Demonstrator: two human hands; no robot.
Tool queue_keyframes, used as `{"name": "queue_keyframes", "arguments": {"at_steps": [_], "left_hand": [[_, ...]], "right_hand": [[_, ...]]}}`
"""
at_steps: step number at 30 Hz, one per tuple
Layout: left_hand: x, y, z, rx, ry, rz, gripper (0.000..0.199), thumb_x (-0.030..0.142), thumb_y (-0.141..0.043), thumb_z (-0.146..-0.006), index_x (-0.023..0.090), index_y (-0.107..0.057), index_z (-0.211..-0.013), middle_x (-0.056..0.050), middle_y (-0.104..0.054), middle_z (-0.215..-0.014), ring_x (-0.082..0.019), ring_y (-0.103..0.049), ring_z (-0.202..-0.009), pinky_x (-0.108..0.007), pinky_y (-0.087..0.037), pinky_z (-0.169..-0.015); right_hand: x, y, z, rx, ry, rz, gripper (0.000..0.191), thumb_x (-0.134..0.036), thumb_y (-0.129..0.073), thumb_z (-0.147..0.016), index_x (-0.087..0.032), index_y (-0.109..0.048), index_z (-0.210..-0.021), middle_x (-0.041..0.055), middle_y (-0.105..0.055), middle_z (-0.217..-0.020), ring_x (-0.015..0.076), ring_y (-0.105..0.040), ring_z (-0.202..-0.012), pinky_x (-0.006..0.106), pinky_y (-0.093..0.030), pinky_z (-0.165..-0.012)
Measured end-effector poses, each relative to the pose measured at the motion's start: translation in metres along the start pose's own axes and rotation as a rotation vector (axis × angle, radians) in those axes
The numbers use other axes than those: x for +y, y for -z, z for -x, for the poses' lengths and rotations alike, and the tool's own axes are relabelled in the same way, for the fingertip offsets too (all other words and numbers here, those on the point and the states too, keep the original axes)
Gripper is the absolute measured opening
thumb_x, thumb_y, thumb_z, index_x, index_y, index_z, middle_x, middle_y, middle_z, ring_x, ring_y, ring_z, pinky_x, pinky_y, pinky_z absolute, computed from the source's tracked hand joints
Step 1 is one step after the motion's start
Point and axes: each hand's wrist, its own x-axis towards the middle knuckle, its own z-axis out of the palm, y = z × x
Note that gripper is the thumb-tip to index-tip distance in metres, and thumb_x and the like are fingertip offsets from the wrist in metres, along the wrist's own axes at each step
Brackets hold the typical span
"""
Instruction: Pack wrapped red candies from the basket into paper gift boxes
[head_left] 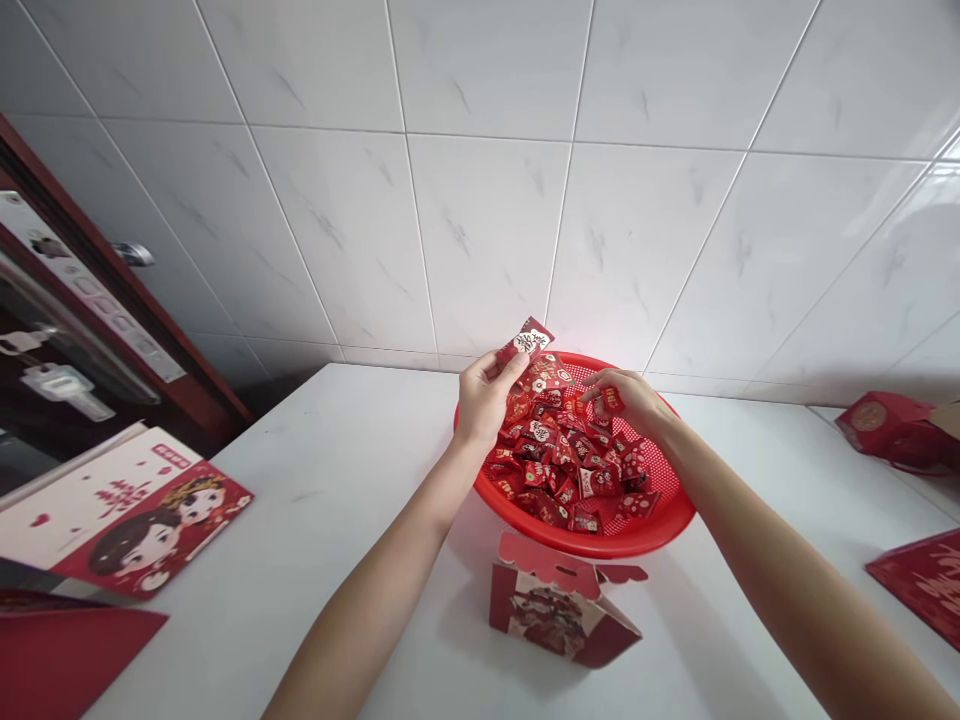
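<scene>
In the head view, the pale, smooth surface meets the glossy tiled wall right behind your basket, and there's open room on its left, toward the printed box. Your left hand is pinching one flat red packet over the basket's left side; your right hand is gripping one small red wrapped candy over the right side. One basket here, round, red plastic, perforated, and below your hands a heap of crinkly, shiny candies lies inside, too overlapped to count. One small card carton stands just in front of the rim, its scalloped top open. Over on the right edge, two more red items: a faceted box and a flat-looking red piece, partly cut off.
</scene>
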Motion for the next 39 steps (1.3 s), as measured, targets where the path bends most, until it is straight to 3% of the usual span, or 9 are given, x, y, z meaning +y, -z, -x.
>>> {"name": "queue_keyframes", "arguments": {"at_steps": [5, 10, 17, 21, 24, 26, 29, 31, 39], "left_hand": [[-0.002, 0.000, 0.000, -0.015, -0.002, 0.012, 0.041, 0.050, -0.091, -0.065, 0.017, -0.079, -0.085, -0.004, -0.077, -0.085, -0.016, -0.066, -0.076, -0.027, -0.050, -0.069], [-0.001, -0.001, 0.000, 0.005, 0.021, 0.017, 0.045, 0.052, -0.093, -0.061, 0.017, -0.080, -0.085, -0.005, -0.077, -0.083, -0.017, -0.067, -0.074, -0.025, -0.050, -0.062], [-0.001, -0.002, 0.000, -0.005, 0.036, 0.056, 0.047, 0.053, -0.094, -0.060, 0.016, -0.079, -0.084, -0.005, -0.078, -0.086, -0.017, -0.068, -0.075, -0.027, -0.053, -0.067], [-0.004, -0.001, 0.000, -0.017, 0.033, 0.065, 0.044, 0.051, -0.093, -0.062, 0.016, -0.079, -0.084, -0.005, -0.078, -0.086, -0.017, -0.068, -0.075, -0.028, -0.054, -0.071], [-0.005, 0.000, -0.001, -0.016, 0.029, 0.069, 0.043, 0.050, -0.093, -0.063, 0.016, -0.079, -0.084, -0.005, -0.078, -0.085, -0.016, -0.068, -0.075, -0.028, -0.054, -0.071], [-0.006, 0.000, -0.001, -0.020, 0.025, 0.067, 0.043, 0.051, -0.093, -0.064, 0.016, -0.079, -0.085, -0.005, -0.077, -0.085, -0.016, -0.068, -0.075, -0.028, -0.054, -0.072], [-0.006, 0.001, -0.001, -0.031, 0.016, 0.060, 0.044, 0.051, -0.093, -0.064, 0.016, -0.079, -0.085, -0.005, -0.078, -0.086, -0.017, -0.068, -0.078, -0.029, -0.054, -0.075], [-0.006, 0.000, -0.001, -0.024, 0.022, 0.049, 0.044, 0.051, -0.093, -0.063, 0.016, -0.079, -0.084, -0.005, -0.077, -0.086, -0.017, -0.068, -0.077, -0.028, -0.053, -0.072], [0.000, -0.001, 0.001, -0.010, 0.040, 0.009, 0.046, 0.054, -0.093, -0.061, 0.016, -0.077, -0.081, -0.003, -0.075, -0.080, -0.014, -0.062, -0.067, -0.026, -0.048, -0.061]], "right_hand": [[0.008, -0.001, -0.008, 0.014, -0.030, 0.067, 0.008, -0.011, -0.061, -0.074, -0.018, -0.064, -0.079, 0.0081, -0.072, -0.078, 0.0125, -0.054, -0.054, 0.027, -0.048, -0.055], [0.006, -0.002, -0.020, 0.038, -0.020, 0.171, 0.012, -0.007, -0.056, -0.076, -0.018, -0.062, -0.075, 0.0057, -0.068, -0.072, 0.0099, -0.048, -0.050, 0.024, -0.040, -0.049], [-0.006, -0.006, -0.025, -0.179, 0.020, 0.336, 0.015, -0.024, -0.061, -0.086, -0.019, -0.061, -0.072, 0.0083, -0.073, -0.075, 0.0103, -0.046, -0.049, 0.025, -0.039, -0.046], [-0.004, -0.019, -0.029, -0.245, 0.083, 0.561, 0.013, -0.020, -0.071, -0.082, -0.020, -0.065, -0.071, 0.0046, -0.070, -0.069, 0.0160, -0.059, -0.061, 0.028, -0.048, -0.056], [-0.002, -0.039, -0.030, -0.310, 0.114, 0.774, 0.012, -0.013, -0.076, -0.082, -0.021, -0.069, -0.075, 0.0042, -0.072, -0.079, 0.0202, -0.067, -0.080, 0.030, -0.055, -0.072], [0.000, -0.054, -0.029, -0.373, 0.103, 0.923, 0.004, -0.019, -0.077, -0.088, -0.019, -0.072, -0.088, 0.0051, -0.074, -0.094, 0.0204, -0.069, -0.089, 0.033, -0.058, -0.081], [0.000, -0.068, -0.025, -0.409, 0.081, 1.123, 0.025, -0.033, -0.069, -0.100, -0.017, -0.069, -0.118, 0.0085, -0.070, -0.121, 0.0224, -0.069, -0.104, 0.043, -0.059, -0.090], [-0.001, -0.071, -0.022, -0.410, 0.078, 1.209, 0.031, -0.036, -0.066, -0.101, -0.018, -0.066, -0.126, 0.0098, -0.067, -0.129, 0.0241, -0.068, -0.110, 0.046, -0.059, -0.094], [0.000, -0.067, -0.021, -0.405, 0.134, 1.120, 0.018, -0.013, -0.081, -0.077, -0.018, -0.072, -0.091, 0.0065, -0.075, -0.100, 0.0238, -0.068, -0.094, 0.031, -0.052, -0.079]]}}
